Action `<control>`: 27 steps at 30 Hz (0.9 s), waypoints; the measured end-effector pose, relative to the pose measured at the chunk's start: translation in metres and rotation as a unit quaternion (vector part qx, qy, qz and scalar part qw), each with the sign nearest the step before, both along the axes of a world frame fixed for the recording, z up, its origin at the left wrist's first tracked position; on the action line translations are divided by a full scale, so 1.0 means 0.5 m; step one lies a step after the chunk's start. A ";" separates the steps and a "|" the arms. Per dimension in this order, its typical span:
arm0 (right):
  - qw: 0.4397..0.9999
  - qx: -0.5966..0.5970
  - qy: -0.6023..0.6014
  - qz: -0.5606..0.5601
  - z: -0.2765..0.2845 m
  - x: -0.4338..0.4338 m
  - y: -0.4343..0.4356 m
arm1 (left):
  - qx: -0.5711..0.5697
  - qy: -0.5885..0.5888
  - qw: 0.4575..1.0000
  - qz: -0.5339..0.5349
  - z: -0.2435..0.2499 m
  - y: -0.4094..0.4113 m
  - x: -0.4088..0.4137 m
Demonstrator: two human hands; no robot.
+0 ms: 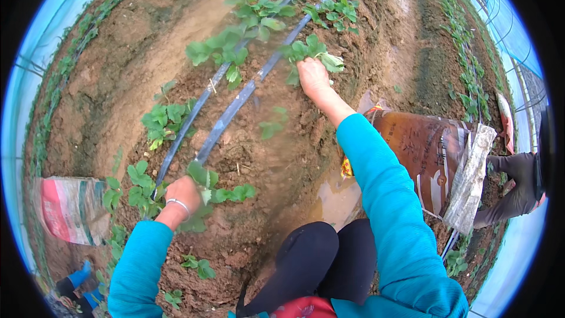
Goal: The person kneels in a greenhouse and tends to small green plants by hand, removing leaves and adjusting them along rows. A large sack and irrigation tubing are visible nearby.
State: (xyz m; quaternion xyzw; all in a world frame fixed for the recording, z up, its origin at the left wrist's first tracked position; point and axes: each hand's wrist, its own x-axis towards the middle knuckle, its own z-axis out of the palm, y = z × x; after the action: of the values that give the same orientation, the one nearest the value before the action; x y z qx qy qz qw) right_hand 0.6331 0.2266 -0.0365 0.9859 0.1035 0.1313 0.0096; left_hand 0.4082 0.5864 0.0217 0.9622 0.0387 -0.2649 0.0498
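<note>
My right hand [314,78] is closed on the strawberry plant [309,48] near the right shoulder of the soil bed; one leaf there is turned pale side up. My left hand [183,196], with a bracelet [177,204] at the wrist, is curled around strawberry leaves [201,176] beside the near ends of the drip tapes. Its fingertips are hidden among the foliage. Two dark drip tapes [234,105] run lengthwise along the bed. Between my hands, a small strawberry plant [271,124] appears blurred.
A brown plastic sack [410,150] with writing lies to the right, beside a muddy puddle [337,198]. Another person's legs [514,187] are beyond it. A red-and-white sack [73,210] lies at left, above blue footwear [79,276]. Plastic greenhouse film [503,13] borders the plant rows.
</note>
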 end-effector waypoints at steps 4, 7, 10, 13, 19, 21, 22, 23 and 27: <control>0.999 0.052 -0.003 0.004 0.013 -0.026 -0.003 | 0.004 0.010 1.000 -0.003 -0.001 0.002 -0.003; 0.994 0.109 -0.014 0.027 0.027 -0.062 0.012 | 0.003 0.013 1.000 -0.004 0.003 0.001 -0.001; 0.985 0.150 -0.048 0.065 0.042 -0.064 0.042 | -0.001 0.002 1.000 -0.005 -0.007 0.007 -0.001; 0.987 0.150 -0.042 0.039 0.045 -0.049 0.068 | 0.000 -0.004 1.000 -0.003 -0.012 0.009 -0.003; 0.991 0.114 -0.037 -0.051 0.028 -0.021 0.085 | 0.025 0.023 0.999 -0.014 -0.015 0.011 0.001; 0.989 0.129 -0.043 -0.063 0.024 -0.003 0.084 | 0.006 0.002 1.000 -0.004 -0.016 0.012 -0.001; 0.987 0.139 -0.043 -0.072 0.021 0.001 0.086 | -0.003 -0.007 1.000 0.000 -0.017 0.012 -0.002; 0.985 0.147 -0.037 -0.082 0.015 0.002 0.086 | -0.002 -0.003 1.000 0.001 -0.016 0.011 -0.002; 0.976 0.168 -0.036 -0.135 0.009 0.002 0.096 | 0.002 -0.002 1.000 0.002 -0.018 0.011 -0.002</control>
State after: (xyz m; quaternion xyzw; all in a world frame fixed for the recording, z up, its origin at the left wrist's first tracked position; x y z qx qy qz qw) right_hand 0.6343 0.2749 -0.0322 0.9729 -0.0544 0.1799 -0.1348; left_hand 0.4073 0.5921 0.0126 0.9627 0.0411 -0.2631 0.0485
